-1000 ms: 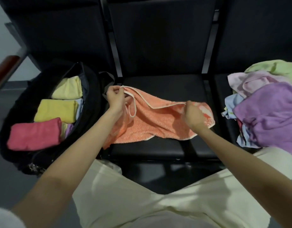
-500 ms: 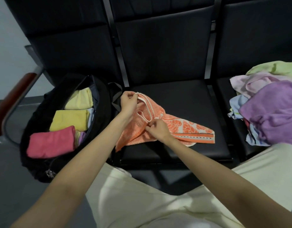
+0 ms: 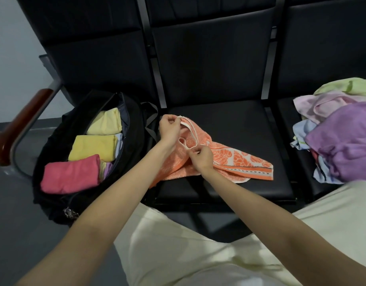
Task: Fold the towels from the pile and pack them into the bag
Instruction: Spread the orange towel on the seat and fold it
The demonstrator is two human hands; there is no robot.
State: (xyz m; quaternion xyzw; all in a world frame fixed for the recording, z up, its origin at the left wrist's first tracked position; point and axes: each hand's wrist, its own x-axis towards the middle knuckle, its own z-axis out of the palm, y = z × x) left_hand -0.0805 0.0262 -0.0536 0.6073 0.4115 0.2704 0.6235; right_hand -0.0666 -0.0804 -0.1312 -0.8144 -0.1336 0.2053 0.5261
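Your left hand (image 3: 169,129) pinches the white-edged corner of the orange patterned towel (image 3: 229,159) at its far left end. Your right hand (image 3: 200,156) pinches the same white edge a little nearer to you. The towel lies bunched on the middle black seat (image 3: 229,120). The open black bag (image 3: 58,141) stands on the left, with a folded pink towel (image 3: 70,174) and two yellow towels (image 3: 93,146) inside. The pile of unfolded towels (image 3: 343,131) is on the right seat.
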